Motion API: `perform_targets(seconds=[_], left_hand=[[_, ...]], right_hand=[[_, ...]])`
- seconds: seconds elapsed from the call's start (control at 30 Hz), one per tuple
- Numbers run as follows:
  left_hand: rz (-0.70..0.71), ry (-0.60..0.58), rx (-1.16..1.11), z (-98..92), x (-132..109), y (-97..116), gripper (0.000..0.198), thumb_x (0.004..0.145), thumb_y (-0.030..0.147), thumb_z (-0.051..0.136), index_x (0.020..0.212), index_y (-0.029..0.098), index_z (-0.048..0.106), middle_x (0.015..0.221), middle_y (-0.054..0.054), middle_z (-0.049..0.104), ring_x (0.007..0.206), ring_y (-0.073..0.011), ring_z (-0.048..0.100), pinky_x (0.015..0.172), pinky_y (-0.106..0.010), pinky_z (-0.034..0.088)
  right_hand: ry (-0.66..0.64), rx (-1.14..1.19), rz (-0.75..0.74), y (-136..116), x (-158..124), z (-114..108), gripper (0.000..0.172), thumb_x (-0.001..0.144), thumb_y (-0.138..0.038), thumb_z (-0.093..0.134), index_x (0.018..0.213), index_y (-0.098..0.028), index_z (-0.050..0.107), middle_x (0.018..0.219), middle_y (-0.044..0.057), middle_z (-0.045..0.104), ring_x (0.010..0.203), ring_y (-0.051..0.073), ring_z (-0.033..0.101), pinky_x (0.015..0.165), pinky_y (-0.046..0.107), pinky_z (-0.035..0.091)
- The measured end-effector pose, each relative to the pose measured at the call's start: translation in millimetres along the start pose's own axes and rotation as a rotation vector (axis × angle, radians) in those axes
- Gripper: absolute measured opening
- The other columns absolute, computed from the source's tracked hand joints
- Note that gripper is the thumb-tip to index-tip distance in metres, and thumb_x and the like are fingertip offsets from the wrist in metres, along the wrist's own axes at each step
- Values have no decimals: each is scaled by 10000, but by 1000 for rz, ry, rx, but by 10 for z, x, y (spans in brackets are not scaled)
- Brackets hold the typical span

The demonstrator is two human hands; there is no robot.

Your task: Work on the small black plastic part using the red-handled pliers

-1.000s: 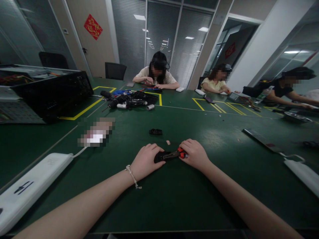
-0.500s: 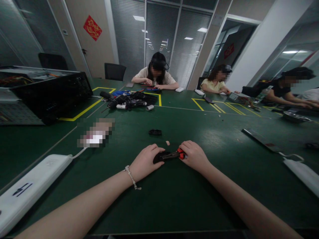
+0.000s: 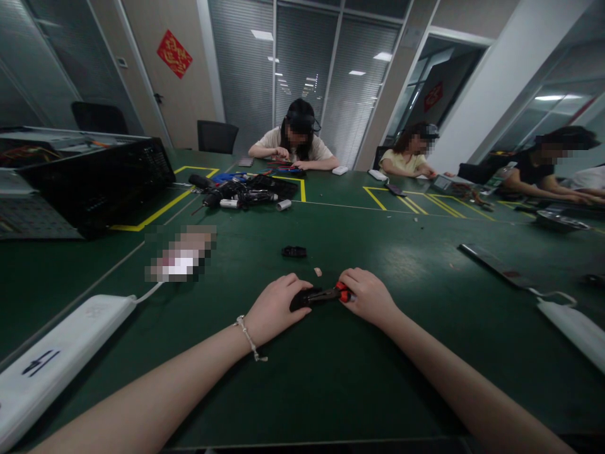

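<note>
With the pliers as the centre of the dial and 12 straight ahead, the right hand sits at 3 o'clock, fingers wrapped round the red handles. The left hand is at 9 o'clock, pinching a black part between thumb and fingers just above the table or on it; I cannot tell which. The nose of the pliers points to 9 and meets the black part, though whether it grips is too small to see. A bracelet circles the left wrist. Near the hands, at 11 o'clock, lies a pale chip; further out the same way, a dark piece. A white bar lies between 8 and 9, the case at 10, and a person sits at 12.
</note>
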State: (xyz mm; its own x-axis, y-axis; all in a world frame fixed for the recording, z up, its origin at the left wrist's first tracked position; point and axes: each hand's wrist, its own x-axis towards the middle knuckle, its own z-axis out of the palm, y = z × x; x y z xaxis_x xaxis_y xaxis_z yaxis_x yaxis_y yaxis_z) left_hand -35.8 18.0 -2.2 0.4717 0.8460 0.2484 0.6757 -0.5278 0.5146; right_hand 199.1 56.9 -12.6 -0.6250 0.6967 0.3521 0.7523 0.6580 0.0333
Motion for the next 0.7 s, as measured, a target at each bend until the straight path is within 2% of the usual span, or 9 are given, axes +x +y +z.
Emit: perform_targets(seconds=[0.2, 0.4, 0.7], left_hand=[[1, 3, 10, 4, 4, 4, 372, 709, 249, 624, 1060, 241, 502, 939, -5, 515, 852, -180, 519, 747, -322, 429], [-7, 15, -23, 18, 1, -16, 375, 711, 268, 624, 1063, 238, 499, 954, -9, 518, 855, -180, 518, 742, -324, 438], [-21, 1, -42, 11, 5, -8, 370, 708, 273, 625, 1056, 236, 505, 957, -12, 518, 871, -188, 519, 757, -337, 438]], right_hand=[[-22, -27, 3, -8, 9, -11, 171, 664, -192, 547, 830, -155, 564, 817, 53, 559, 719, 156, 471, 647, 282, 379], [-14, -27, -8, -11, 4, -27, 243, 661, -178, 550, 904, -155, 563, 846, 54, 570, 759, 163, 477, 682, 287, 375], [-25, -11, 0, -8, 1, -37, 196, 682, -190, 541, 874, -162, 569, 836, 50, 581, 747, 155, 491, 672, 279, 381]])
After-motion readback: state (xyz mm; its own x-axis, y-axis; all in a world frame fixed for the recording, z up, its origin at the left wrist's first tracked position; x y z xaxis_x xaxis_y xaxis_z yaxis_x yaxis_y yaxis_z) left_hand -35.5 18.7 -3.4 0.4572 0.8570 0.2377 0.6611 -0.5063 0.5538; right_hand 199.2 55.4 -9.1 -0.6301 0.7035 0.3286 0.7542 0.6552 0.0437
